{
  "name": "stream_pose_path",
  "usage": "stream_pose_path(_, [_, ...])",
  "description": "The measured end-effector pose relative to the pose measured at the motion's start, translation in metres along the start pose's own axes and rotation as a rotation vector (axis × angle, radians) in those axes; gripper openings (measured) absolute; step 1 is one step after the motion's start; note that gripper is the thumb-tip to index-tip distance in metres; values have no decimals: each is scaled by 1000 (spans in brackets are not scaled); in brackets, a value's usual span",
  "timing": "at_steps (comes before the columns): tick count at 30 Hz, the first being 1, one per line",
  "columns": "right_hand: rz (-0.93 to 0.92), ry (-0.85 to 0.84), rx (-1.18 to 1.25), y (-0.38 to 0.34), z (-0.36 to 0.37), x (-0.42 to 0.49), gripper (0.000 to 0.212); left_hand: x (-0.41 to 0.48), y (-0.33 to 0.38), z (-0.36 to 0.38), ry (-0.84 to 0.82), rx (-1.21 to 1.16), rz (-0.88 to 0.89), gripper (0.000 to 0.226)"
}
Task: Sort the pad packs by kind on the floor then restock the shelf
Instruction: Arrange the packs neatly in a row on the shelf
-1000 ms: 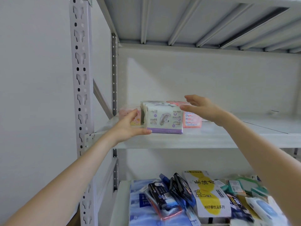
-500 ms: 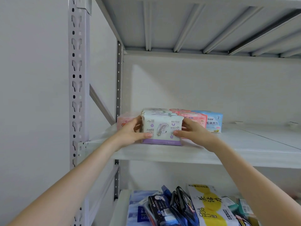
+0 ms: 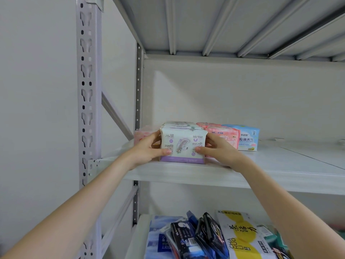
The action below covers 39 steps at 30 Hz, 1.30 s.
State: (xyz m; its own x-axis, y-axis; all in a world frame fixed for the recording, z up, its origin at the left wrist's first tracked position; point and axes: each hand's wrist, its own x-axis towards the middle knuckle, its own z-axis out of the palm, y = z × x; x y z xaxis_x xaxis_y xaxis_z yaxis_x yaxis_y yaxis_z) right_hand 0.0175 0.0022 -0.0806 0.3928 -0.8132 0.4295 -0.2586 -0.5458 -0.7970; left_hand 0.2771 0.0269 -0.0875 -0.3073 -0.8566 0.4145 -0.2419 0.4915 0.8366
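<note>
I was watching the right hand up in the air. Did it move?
Yes. The right hand came down from above the packs onto the right side of the purple-and-white pack, opposite the left hand, judged against the shelf.

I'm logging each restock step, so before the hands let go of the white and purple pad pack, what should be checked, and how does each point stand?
1. White and purple pad pack sits flat on the grey metal shelf: ok.
2. Left hand and right hand grip its two sides: ok.
3. Same kind lined up behind it: ok.
4. Pink pad packs close on its right, touching or not: cannot tell.
5. Light blue pad pack upright: ok.
6. Pack clear of the shelf's front edge: ok.
</note>
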Motion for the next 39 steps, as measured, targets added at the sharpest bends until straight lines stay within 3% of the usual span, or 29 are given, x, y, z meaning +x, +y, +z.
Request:
stream_pose_path(9, [14,32,-9,5,1,-6,43,-7,0,11,189,108,46,71])
stream_pose_path(14, [49,93,-43,3,-10,-24,65,-19,-6,20,337,261,74,74])
stream_pose_path(18, [54,155,-69,0,-28,-58,66,-34,3,36,411,372,132,73])
stream_pose_path(27, [79,308,-63,3,-77,-112,64,-35,50,60,477,570,121,94])
stream_pose_path(39, [17,259,-90,14,-129,-64,69,8,78,71,413,744,113,118])
